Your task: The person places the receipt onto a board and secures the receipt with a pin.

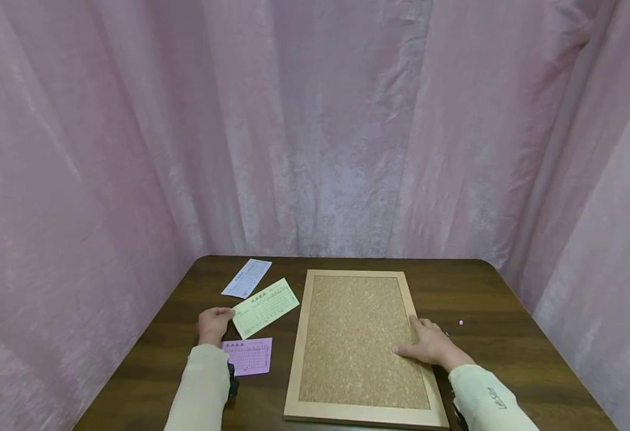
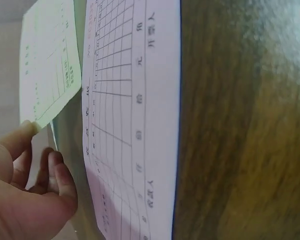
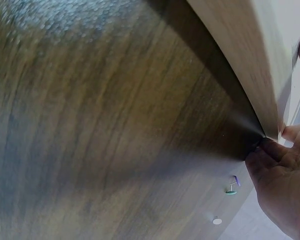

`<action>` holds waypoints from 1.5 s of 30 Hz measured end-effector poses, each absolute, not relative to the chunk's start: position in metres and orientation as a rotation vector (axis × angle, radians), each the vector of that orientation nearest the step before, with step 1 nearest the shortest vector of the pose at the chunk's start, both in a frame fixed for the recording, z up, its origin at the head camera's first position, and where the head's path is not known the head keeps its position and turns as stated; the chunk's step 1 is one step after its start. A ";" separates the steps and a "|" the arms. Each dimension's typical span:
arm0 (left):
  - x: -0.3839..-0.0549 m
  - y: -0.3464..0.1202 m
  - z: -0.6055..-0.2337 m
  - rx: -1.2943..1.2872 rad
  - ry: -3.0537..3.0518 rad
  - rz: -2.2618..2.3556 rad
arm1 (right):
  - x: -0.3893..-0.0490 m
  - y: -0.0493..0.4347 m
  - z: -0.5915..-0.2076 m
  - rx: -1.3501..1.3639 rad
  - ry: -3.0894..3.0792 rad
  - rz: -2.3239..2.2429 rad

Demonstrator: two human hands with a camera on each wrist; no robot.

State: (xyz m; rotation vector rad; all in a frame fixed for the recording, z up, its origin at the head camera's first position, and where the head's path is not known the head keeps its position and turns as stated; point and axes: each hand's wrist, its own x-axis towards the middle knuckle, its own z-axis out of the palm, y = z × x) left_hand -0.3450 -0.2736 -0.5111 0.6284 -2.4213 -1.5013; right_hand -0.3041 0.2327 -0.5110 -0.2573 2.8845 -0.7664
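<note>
My left hand (image 1: 213, 325) pinches the near-left corner of a pale green printed form (image 1: 265, 308). In the left wrist view, thumb and finger meet on the green form (image 2: 50, 65), its corner raised off the table. A pink-purple form (image 1: 250, 356) lies beside the left wrist, partly covered by the sleeve. Farther back is a pale bluish-white form (image 1: 247, 278), slightly overlapped by the green one. My right hand (image 1: 430, 343) holds the right edge of a wood-framed corkboard (image 1: 358, 335). Its thumb lies over the cork; other fingers curl against the frame's side (image 3: 255, 65).
Right of the corkboard, several small pushpins lie on the dark wooden table (image 1: 508, 371): a pink-purple pin (image 1: 460, 322), and, near the hand, a green pin (image 3: 231, 192). Pink curtains (image 1: 336, 131) hang around the table's back and sides.
</note>
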 end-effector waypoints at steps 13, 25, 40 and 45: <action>-0.362 -0.265 -0.502 0.484 -2.291 -1.573 | -0.308 0.238 -0.509 -0.241 2.886 -0.768; -0.377 -0.254 -0.476 0.350 -2.224 -1.593 | -0.311 0.236 -0.510 -0.230 2.886 -0.783; -0.385 -0.221 -0.459 0.186 -2.136 -1.773 | -0.312 0.234 -0.511 -0.252 2.875 -0.817; -0.388 -0.206 -0.454 0.117 -2.138 -1.804 | -0.314 0.233 -0.508 -0.247 2.875 -0.828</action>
